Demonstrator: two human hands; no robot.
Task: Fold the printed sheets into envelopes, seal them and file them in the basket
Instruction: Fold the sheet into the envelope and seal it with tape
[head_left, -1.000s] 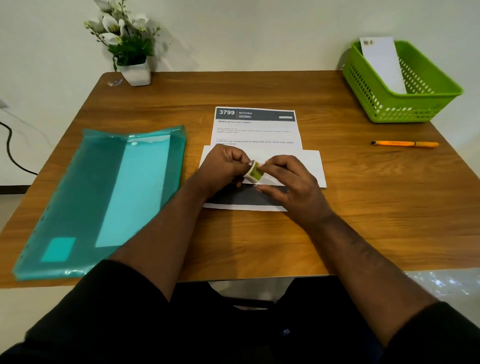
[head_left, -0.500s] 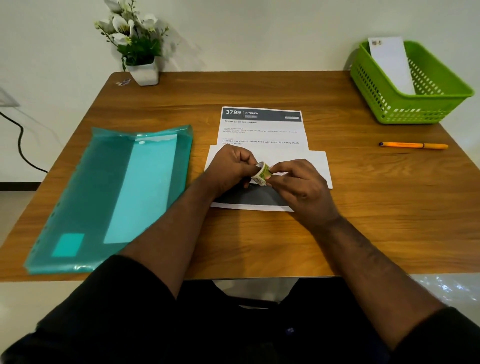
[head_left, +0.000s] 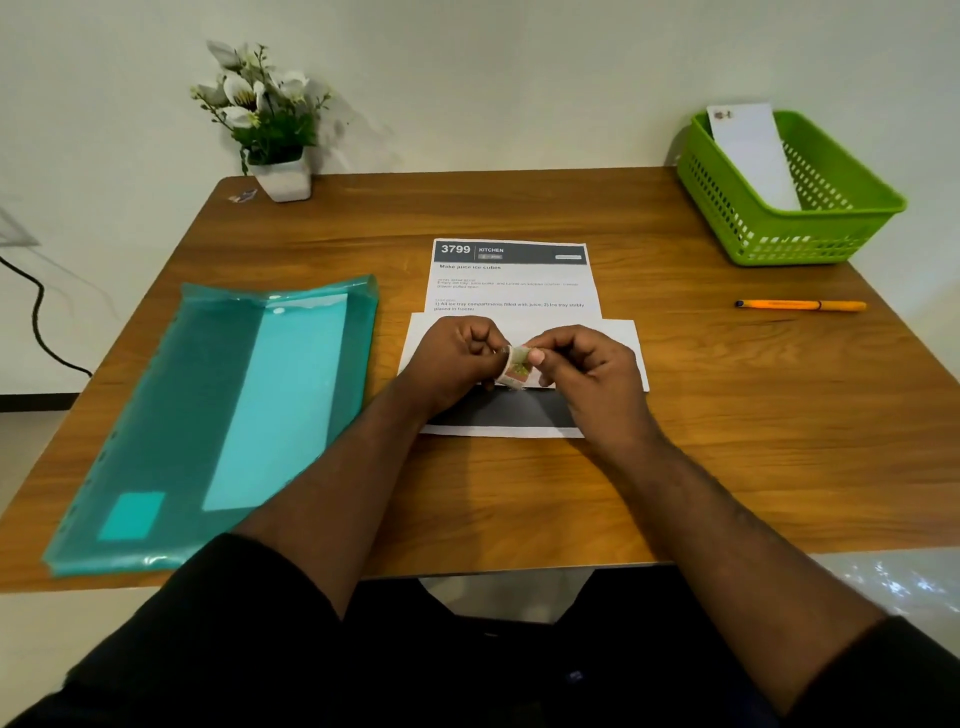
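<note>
Both hands meet over the envelope (head_left: 597, 343) on the table (head_left: 727, 415): the left hand (head_left: 457, 358) and right hand (head_left: 587, 364) each pinch a small sticker (head_left: 517, 366). Peel slowly, keep it flat, then press it across the flap edge.

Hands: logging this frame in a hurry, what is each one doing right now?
Left hand: fingers curled, pinching the small sticker roll.
Right hand: fingers curled, pinching the same roll from the other side.
</note>
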